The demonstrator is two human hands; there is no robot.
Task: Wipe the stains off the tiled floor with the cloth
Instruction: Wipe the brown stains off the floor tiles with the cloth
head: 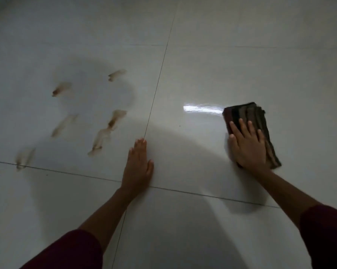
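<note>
Right hand [248, 145], fingers spread, presses folded dark cloth [250, 118] flat for wiping, well right of brown stains [100, 138]; left hand [137, 167] flat, bracing on tiled floor [241, 65].

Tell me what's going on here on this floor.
A person is kneeling or leaning over a pale tiled floor. The right hand presses flat on a folded dark striped cloth, on the tile to the right of a grout line. The left hand rests flat on the floor beside that line, holding nothing. Several brown stains are smeared across the tile to the left, away from the cloth, so they have not been wiped off yet.
</note>
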